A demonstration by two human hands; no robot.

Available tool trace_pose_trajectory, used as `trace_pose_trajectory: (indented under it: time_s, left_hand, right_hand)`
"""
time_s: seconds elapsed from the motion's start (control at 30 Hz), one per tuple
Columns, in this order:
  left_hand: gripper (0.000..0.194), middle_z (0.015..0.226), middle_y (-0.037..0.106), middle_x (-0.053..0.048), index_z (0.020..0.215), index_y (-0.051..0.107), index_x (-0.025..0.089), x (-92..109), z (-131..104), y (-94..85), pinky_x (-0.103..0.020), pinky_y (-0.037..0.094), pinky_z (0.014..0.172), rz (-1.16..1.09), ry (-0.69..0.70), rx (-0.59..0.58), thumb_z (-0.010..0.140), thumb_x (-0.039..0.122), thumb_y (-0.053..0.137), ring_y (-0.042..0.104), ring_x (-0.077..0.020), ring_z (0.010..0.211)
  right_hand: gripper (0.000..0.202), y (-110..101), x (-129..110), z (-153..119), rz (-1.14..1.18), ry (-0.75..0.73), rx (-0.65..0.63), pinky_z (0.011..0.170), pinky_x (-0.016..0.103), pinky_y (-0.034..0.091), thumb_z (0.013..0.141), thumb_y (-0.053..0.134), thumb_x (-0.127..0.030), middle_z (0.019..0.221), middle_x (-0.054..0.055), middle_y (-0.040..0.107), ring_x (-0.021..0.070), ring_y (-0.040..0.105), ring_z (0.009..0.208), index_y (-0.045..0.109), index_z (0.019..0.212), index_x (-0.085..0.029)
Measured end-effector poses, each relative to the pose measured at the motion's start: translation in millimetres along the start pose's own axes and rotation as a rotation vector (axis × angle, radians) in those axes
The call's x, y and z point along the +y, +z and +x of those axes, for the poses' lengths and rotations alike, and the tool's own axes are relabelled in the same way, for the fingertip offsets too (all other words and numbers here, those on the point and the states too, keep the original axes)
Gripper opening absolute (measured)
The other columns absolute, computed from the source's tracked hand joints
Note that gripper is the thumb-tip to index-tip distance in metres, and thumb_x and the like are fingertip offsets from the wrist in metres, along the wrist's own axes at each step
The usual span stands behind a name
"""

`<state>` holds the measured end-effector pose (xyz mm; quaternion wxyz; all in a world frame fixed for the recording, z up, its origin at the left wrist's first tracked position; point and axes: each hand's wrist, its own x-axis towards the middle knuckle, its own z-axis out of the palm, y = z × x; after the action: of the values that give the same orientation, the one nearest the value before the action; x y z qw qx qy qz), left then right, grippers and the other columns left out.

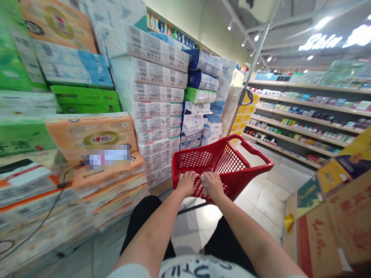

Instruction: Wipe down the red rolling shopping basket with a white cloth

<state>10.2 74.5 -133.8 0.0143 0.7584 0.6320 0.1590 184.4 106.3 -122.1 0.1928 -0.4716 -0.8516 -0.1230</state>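
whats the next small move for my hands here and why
Perhaps slide the right hand and its crumpled pale cloth a little along the near end of the red cart: the cloth is at that end, and the left hand rests beside it, which may help steady the cart.

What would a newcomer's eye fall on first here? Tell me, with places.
Most likely the bright red shopping cart just right of centre, with the left hand and right hand on its near end. Next, perhaps, the tall stack of white packs left of the cart, then the glowing white "Skin" sign at upper right.
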Motion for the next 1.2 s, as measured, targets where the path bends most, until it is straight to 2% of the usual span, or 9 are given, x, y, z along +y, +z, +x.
trace_pose_trajectory:
  time_s: [0.1, 0.17, 0.27, 0.47, 0.67, 0.8, 0.93, 1.03, 1.2]
  left_hand:
    - [0.051, 0.142, 0.042, -0.001, 0.130, 0.044, 0.033, 0, -1, -0.1, -0.045, 0.028, 0.105, 0.003, -0.007, -0.010, 0.081, 0.021, 0.048, 0.038, -0.0251, 0.125]
    - [0.053, 0.142, 0.042, -0.002, 0.132, 0.042, 0.032, 0, 0, -2.2, -0.045, 0.027, 0.105, 0.015, -0.019, -0.033, 0.081, 0.022, 0.049, 0.037, -0.0253, 0.126]
    - [0.055, 0.142, 0.042, -0.003, 0.135, 0.040, 0.030, 2, 0, -5.3, -0.044, 0.027, 0.105, 0.030, -0.030, -0.054, 0.081, 0.023, 0.050, 0.037, -0.0256, 0.125]
    - [0.050, 0.140, 0.044, -0.007, 0.134, 0.040, 0.024, 1, 0, -3.2, -0.042, 0.027, 0.106, 0.027, -0.051, -0.041, 0.084, 0.023, 0.045, 0.039, -0.0255, 0.124]
    - [0.048, 0.135, 0.050, -0.008, 0.128, 0.043, 0.020, -2, 3, -2.4, -0.042, 0.032, 0.101, 0.048, -0.038, -0.027, 0.081, 0.023, 0.047, 0.043, -0.0265, 0.119]
    - [0.045, 0.136, 0.049, -0.006, 0.126, 0.044, 0.022, -2, 2, -0.3, -0.042, 0.031, 0.101, 0.043, -0.019, 0.002, 0.081, 0.021, 0.046, 0.043, -0.0244, 0.120]
    - [0.042, 0.136, 0.049, -0.004, 0.123, 0.046, 0.025, -4, 4, -0.4, -0.041, 0.030, 0.101, 0.049, -0.023, -0.009, 0.081, 0.019, 0.044, 0.042, -0.0226, 0.121]
    - [0.047, 0.137, 0.047, -0.004, 0.125, 0.045, 0.025, -4, 5, -1.7, -0.041, 0.029, 0.102, 0.056, -0.028, -0.010, 0.078, 0.017, 0.045, 0.041, -0.0228, 0.122]
    - [0.050, 0.139, 0.047, -0.004, 0.124, 0.047, 0.024, -6, 7, 0.4, -0.042, 0.027, 0.104, 0.065, -0.006, 0.018, 0.075, 0.014, 0.046, 0.041, -0.0225, 0.123]
  right_hand:
    - [0.032, 0, -3, -4, 0.012, -0.038, 0.078, 0.101, 0.037, 0.032, 0.098, 0.041, -0.030, 0.116, 0.011, 0.063, 0.0221, 0.052, 0.113, 0.058, 0.123, -0.018]
    - [0.034, -5, -4, 6, -0.018, -0.013, -0.072, 0.093, 0.033, 0.037, 0.099, 0.037, -0.036, 0.099, 0.010, 0.068, 0.0203, 0.058, 0.098, 0.065, 0.109, -0.018]
    - [0.040, -8, -7, 19, -0.036, 0.034, -0.143, 0.085, 0.033, 0.039, 0.099, 0.034, -0.039, 0.085, 0.010, 0.068, 0.0205, 0.061, 0.085, 0.067, 0.094, -0.018]
    - [0.039, 12, -27, 1, -0.022, -0.066, 0.047, 0.101, 0.037, 0.029, 0.098, 0.039, -0.029, 0.125, 0.010, 0.059, 0.0232, 0.048, 0.115, 0.048, 0.135, -0.021]
    - [0.035, -3, -17, 24, 0.030, -0.003, -0.145, 0.083, 0.030, 0.038, 0.100, 0.036, -0.036, 0.085, 0.007, 0.069, 0.0190, 0.059, 0.084, 0.066, 0.095, -0.019]
    - [0.026, -4, -17, 19, 0.035, -0.013, -0.075, 0.092, 0.031, 0.034, 0.099, 0.038, -0.027, 0.104, 0.008, 0.067, 0.0196, 0.056, 0.100, 0.061, 0.106, -0.018]
    - [0.015, -8, -2, 13, 0.067, -0.122, -0.076, 0.087, 0.028, 0.037, 0.091, 0.051, -0.025, 0.098, 0.004, 0.067, 0.0183, 0.058, 0.092, 0.061, 0.101, -0.020]
    - [0.012, -16, 22, 5, 0.038, -0.004, -0.031, 0.086, 0.032, 0.037, 0.089, 0.052, -0.023, 0.090, 0.007, 0.067, 0.0202, 0.058, 0.087, 0.062, 0.092, -0.017]
    - [0.021, -25, 42, -6, -0.013, 0.143, 0.038, 0.097, 0.034, 0.032, 0.094, 0.042, -0.017, 0.106, 0.009, 0.065, 0.0200, 0.054, 0.104, 0.062, 0.099, -0.017]
